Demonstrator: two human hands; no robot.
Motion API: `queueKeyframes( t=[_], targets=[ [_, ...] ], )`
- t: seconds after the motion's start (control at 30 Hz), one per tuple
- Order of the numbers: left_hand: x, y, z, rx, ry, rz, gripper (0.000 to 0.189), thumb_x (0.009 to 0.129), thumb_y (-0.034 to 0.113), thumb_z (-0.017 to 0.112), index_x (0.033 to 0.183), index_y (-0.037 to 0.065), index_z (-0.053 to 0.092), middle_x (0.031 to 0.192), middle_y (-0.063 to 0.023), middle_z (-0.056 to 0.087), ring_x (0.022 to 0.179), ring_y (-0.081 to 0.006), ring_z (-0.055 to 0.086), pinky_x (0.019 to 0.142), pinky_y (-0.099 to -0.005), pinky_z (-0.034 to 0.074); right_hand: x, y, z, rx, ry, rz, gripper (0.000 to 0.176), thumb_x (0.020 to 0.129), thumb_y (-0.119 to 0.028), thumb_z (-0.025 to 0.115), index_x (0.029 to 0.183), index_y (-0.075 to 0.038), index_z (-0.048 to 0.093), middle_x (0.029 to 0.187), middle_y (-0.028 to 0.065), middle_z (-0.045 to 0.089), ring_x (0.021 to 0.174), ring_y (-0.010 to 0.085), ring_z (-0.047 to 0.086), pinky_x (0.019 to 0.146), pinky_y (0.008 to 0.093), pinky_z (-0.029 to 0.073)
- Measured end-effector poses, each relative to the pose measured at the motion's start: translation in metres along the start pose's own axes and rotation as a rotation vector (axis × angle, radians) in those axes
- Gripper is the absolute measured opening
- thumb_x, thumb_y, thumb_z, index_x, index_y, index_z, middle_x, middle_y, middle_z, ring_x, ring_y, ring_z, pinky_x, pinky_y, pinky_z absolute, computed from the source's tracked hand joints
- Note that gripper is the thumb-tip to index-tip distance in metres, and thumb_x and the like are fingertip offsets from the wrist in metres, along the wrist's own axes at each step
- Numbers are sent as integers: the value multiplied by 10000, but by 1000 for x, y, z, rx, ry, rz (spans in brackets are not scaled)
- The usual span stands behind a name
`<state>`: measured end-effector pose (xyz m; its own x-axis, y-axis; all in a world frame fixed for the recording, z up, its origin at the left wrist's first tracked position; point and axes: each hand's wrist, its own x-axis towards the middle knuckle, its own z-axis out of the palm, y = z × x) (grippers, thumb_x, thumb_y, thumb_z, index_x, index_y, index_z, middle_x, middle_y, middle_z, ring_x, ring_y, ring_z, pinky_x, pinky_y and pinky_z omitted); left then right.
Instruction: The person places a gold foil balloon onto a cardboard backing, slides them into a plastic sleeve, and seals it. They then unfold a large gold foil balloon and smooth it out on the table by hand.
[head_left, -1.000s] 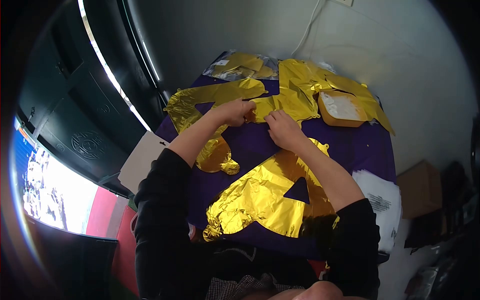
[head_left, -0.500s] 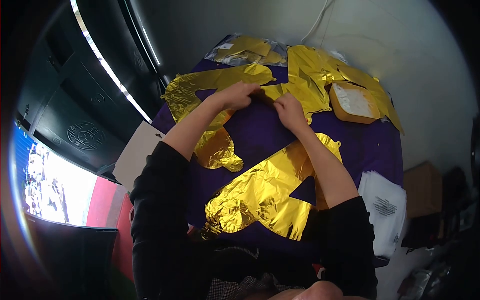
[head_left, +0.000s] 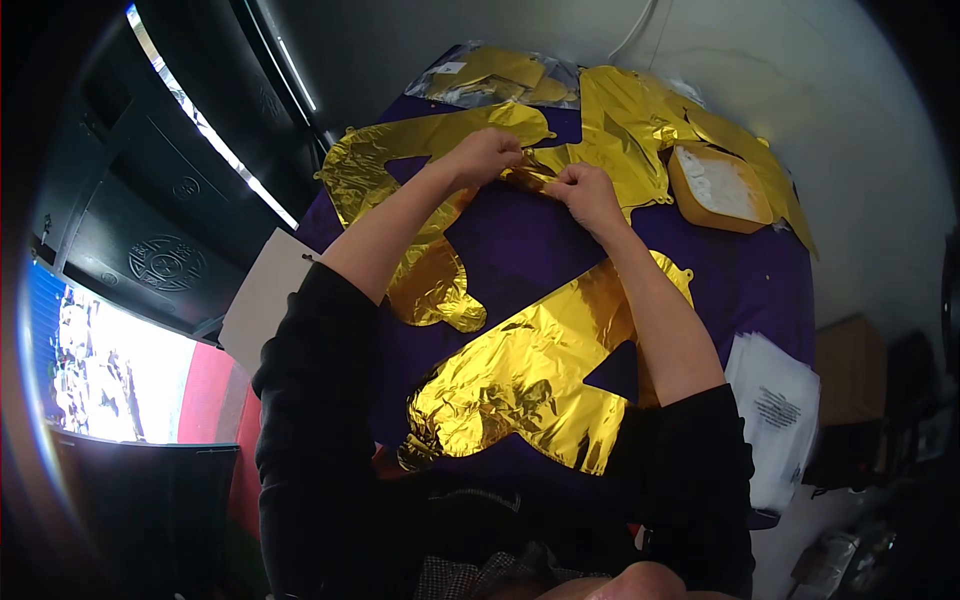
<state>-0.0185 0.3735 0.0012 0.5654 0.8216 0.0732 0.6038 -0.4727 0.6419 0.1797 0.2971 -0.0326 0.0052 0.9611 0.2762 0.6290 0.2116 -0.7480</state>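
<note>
Both hands pinch a narrow piece of gold foil (head_left: 528, 178) near the table's middle. My left hand (head_left: 484, 157) grips its left end, fingers closed, and my right hand (head_left: 588, 194) has its right end between thumb and fingers. Under and beside my left forearm lies a gold foil balloon (head_left: 375, 180) with a curved lower part. Nearer my body, a large crinkled gold foil balloon (head_left: 520, 375) lies flat, partly under my right forearm. More gold foil (head_left: 620, 125) is spread behind my right hand.
The table has a purple cloth (head_left: 525, 250). A yellow tub (head_left: 730, 220) with white contents is at the back right. Clear packs of gold foil (head_left: 490, 75) lie at the back. White plastic bags (head_left: 772, 420) rest at the right edge; a pale card (head_left: 265, 300) is at the left.
Both hands are slightly higher in the view, and more of the gold foil shows stretched between them. The whole scene has shifted a little with the camera.
</note>
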Motion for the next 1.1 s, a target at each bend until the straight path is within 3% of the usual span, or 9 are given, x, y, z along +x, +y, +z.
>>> queueKeyframes(
  t=[0.1,0.27,0.37,0.47,0.57,0.7,0.87,0.97,1.1],
  targets=[
    [0,2,2,66,40,12,212,870,212,607,962,46,701,897,-154,693,850,-305,664,762,-400,506,2,-1,2,-2,-70,68,147,807,-112,723,865,7,658,818,72,613,751,156,580,673,294,453],
    [1,10,4,175,76,5,222,871,229,587,948,56,705,920,-165,694,885,-325,664,786,-420,508,-7,-2,3,284,27,-34,255,848,-43,639,1082,-49,539,981,37,608,797,119,561,712,253,459],
    [1,13,5,190,92,5,222,870,233,584,944,63,706,919,-164,694,890,-334,662,792,-426,508,-8,3,-11,248,-174,-84,218,824,-80,649,1036,-86,600,1050,79,610,874,208,611,794,308,488],
    [1,17,6,244,115,-15,228,872,240,581,948,66,706,922,-165,693,898,-340,660,796,-430,507,-8,12,-6,115,-235,-264,187,818,-56,662,997,-92,620,1063,54,565,957,183,558,834,288,456],
    [2,16,7,261,121,-33,233,873,249,579,949,70,706,923,-165,693,903,-340,659,798,-432,507,-15,5,-1,-184,-116,-399,168,803,-113,705,966,-114,662,1096,85,554,1048,241,547,875,316,449],
    [2,14,7,251,127,-30,233,871,256,579,950,79,709,921,-159,694,902,-335,662,799,-429,509,-15,3,3,-211,-66,-354,173,787,-152,732,947,-107,683,1090,100,571,1015,266,575,859,324,465],
    [2,10,5,238,117,-16,225,867,251,576,951,91,710,922,-148,696,899,-330,663,789,-419,514,-10,6,7,-38,-37,-241,117,784,-131,724,866,-51,698,928,99,607,863,261,612,767,336,488],
    [2,9,2,203,77,-57,214,866,226,564,966,106,709,960,-132,700,946,-318,657,856,-445,485,-7,9,9,1,-14,-209,113,758,-157,729,813,-59,709,893,100,630,844,282,629,779,383,484],
    [2,1,-1,144,-7,-108,248,867,148,530,1052,141,696,1055,-90,697,1065,-285,622,1010,-546,318,-9,2,9,-63,6,-138,129,769,-116,726,825,-13,674,874,113,613,848,268,617,757,350,480]
  ],
)
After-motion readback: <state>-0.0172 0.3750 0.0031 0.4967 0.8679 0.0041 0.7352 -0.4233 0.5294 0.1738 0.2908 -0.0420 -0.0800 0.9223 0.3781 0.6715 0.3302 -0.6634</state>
